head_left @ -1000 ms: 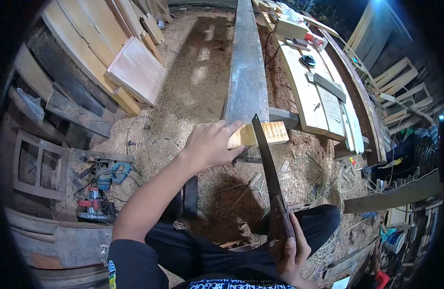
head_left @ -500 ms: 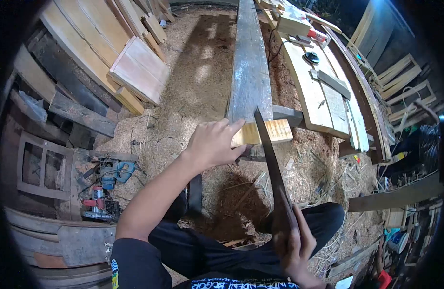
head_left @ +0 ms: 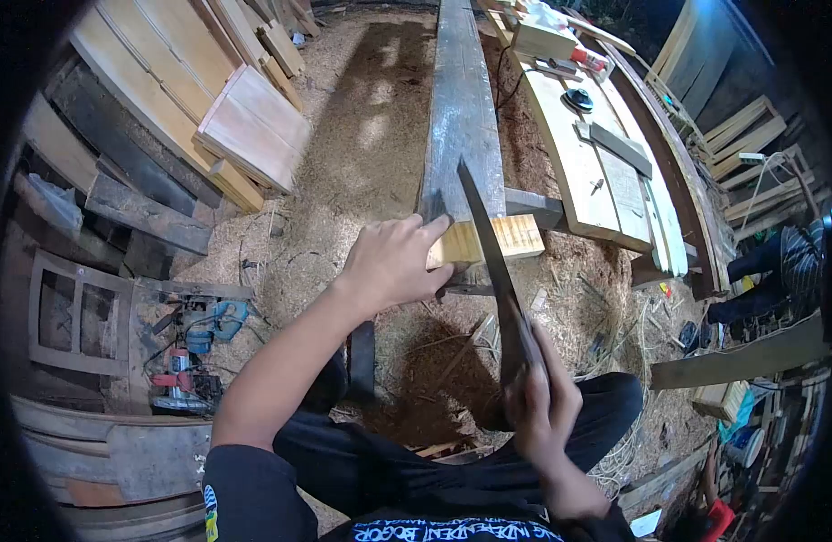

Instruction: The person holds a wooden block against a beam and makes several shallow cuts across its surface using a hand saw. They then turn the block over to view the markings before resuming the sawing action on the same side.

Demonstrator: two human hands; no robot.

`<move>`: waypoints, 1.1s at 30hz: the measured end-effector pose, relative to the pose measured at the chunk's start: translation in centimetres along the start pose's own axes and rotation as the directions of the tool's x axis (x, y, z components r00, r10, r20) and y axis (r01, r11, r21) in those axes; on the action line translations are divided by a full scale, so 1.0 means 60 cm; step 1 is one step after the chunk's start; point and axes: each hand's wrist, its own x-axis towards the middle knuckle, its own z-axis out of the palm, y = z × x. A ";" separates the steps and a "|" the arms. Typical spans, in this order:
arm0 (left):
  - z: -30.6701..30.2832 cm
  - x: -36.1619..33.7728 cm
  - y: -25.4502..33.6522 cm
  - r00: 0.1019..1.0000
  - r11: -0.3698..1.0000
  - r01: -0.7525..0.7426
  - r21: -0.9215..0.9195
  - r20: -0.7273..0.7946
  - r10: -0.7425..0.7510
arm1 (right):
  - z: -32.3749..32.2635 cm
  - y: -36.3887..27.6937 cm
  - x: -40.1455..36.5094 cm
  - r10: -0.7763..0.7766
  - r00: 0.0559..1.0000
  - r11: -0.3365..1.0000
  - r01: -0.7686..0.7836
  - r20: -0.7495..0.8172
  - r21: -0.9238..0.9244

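Note:
A hand saw (head_left: pixel 490 237) lies across a short, pale wood block (head_left: pixel 517 237), its narrow tip pointing away over the bench plank. My right hand (head_left: pixel 544 411) is wrapped round the saw's handle end, close above my knee. My left hand (head_left: pixel 393 262) grips the left end of the wood block, thumb on the near side and fingers on top. The block rests crosswise on the near end of a long, dark plank (head_left: pixel 461 117). The saw blade hides part of the block, and my right hand covers the handle.
Boards (head_left: pixel 605 181) on the right carry a sander disc (head_left: pixel 577 99) and a dark wood strip (head_left: pixel 622 149). Blue and red power tools (head_left: pixel 213 325) sit at the left. Panels (head_left: pixel 258 126) lean at the back left. Sawdust and cords cover the floor; another person's legs (head_left: pixel 750 285) show far right.
My right hand has pushed the saw forward, so its tip reaches farther over the plank. My left hand keeps its hold on the block. The view has shifted slightly.

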 end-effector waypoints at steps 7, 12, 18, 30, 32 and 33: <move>-0.006 -0.002 0.002 1.000 1.000 0.005 -0.012 0.021 -0.004 | -0.029 -0.021 -0.103 0.000 0.999 0.992 0.004 -0.035 0.129; 0.001 -0.004 -0.001 0.998 1.000 -0.028 0.014 -0.064 0.029 | -0.013 -0.007 -0.018 0.067 0.997 0.997 -0.068 0.026 0.031; -0.002 0.000 0.003 1.000 1.000 -0.014 -0.026 -0.019 0.013 | -0.016 0.003 -0.076 0.003 0.999 1.000 -0.004 -0.046 -0.024; -0.009 -0.008 0.020 0.995 0.996 0.091 -0.015 -0.026 -0.091 | -0.034 0.015 0.042 -0.014 0.999 0.990 0.006 0.052 0.142; -0.012 -0.003 0.032 0.981 0.981 0.189 0.050 0.043 -0.191 | -0.063 0.063 0.045 -0.289 0.957 0.957 0.288 -0.015 -0.045; -0.013 -0.002 0.038 0.979 0.979 0.197 0.052 0.042 -0.199 | -0.070 0.070 0.046 -0.290 0.957 0.956 0.290 -0.008 -0.041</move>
